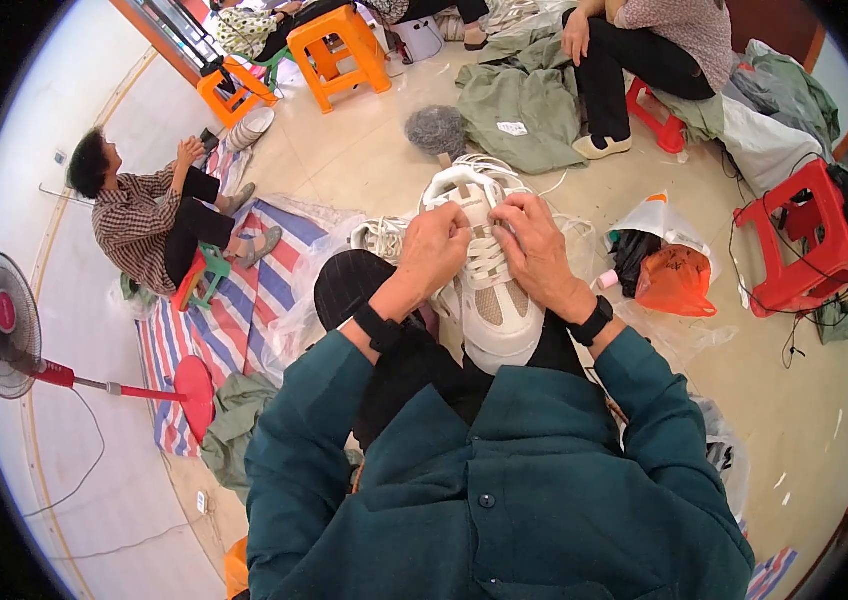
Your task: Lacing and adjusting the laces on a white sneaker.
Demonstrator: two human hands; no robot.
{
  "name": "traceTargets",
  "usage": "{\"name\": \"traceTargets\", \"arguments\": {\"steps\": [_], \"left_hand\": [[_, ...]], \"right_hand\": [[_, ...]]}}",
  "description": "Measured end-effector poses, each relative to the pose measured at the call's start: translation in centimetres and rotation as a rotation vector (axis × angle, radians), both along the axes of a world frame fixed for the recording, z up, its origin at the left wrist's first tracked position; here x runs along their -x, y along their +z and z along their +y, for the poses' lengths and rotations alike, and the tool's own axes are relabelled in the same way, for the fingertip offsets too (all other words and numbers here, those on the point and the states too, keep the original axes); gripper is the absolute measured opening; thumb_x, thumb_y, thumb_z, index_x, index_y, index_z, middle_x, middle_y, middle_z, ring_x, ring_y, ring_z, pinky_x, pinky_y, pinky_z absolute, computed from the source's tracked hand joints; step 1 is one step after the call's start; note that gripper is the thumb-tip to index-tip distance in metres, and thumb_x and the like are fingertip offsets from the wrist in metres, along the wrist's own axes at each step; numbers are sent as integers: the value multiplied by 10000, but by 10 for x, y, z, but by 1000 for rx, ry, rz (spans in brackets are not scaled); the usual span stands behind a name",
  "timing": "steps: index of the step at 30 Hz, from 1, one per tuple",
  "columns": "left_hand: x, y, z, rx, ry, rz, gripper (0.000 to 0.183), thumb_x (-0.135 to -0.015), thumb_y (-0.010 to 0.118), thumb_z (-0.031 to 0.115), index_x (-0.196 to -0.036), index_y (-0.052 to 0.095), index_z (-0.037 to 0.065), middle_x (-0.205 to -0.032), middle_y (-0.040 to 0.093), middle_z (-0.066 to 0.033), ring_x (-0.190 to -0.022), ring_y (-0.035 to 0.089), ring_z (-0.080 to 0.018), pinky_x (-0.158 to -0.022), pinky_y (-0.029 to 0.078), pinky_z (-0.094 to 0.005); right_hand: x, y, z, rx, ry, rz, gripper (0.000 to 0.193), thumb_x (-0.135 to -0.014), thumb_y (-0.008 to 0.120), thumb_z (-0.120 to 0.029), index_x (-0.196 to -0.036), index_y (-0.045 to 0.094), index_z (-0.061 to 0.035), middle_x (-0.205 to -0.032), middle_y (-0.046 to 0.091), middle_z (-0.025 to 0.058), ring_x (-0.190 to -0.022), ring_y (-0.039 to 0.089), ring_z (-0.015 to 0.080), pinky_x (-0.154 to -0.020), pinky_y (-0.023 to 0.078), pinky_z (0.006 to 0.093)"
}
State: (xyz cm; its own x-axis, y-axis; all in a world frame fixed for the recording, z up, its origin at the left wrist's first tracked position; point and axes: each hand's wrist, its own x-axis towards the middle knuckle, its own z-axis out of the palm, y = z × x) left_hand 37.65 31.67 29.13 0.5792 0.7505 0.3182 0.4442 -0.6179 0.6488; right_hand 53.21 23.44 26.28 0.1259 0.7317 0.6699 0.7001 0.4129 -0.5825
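A white and beige sneaker rests on my lap with its toe toward me. Its white shoelace crosses the tongue in several rows. At the left row of eyelets, my left hand is closed, thumb and forefinger pinching the lace. On the opposite side my right hand curls over the shoe's edge, its fingertips closed on the lace near the upper eyelets. The exact grip is partly hidden under the fingers. Another white laced shoe lies just left of my left hand.
A red-based fan stands at left beside a striped sheet, where a person sits. Bags, including an orange one, and a red stool are at right. Ahead are grey-green cloth and an orange stool.
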Motion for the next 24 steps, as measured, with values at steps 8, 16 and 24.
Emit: {"name": "traceTargets", "arguments": {"steps": [8, 16, 24], "left_hand": [[2, -6, 11, -28, -83, 22, 104, -747, 585, 109, -800, 603, 21, -674, 604, -141, -630, 596, -243, -612, 479, -344], [-1, -6, 4, 40, -48, 34, 100, -742, 584, 101, -788, 594, 13, -679, 603, -163, -642, 600, -294, -604, 470, -376], [0, -8, 8, 46, -44, 50, 89, -747, 578, 94, -785, 595, 16, -696, 604, -167, -661, 592, -309, -602, 459, -383]], "right_hand": [[-4, 12, 7, 59, 53, -97, 104, -799, 600, -65, -893, 565, -37, -934, 497, 113, -914, 518, 304, -768, 444, 392], [-6, 17, 3, 148, 134, -1, 100, -784, 602, -46, -866, 549, -23, -884, 488, 110, -861, 517, 295, -736, 427, 376], [-7, 13, 16, 246, 202, 120, 104, -762, 613, -53, -804, 522, -21, -797, 477, 108, -762, 494, 275, -670, 395, 363]]}}
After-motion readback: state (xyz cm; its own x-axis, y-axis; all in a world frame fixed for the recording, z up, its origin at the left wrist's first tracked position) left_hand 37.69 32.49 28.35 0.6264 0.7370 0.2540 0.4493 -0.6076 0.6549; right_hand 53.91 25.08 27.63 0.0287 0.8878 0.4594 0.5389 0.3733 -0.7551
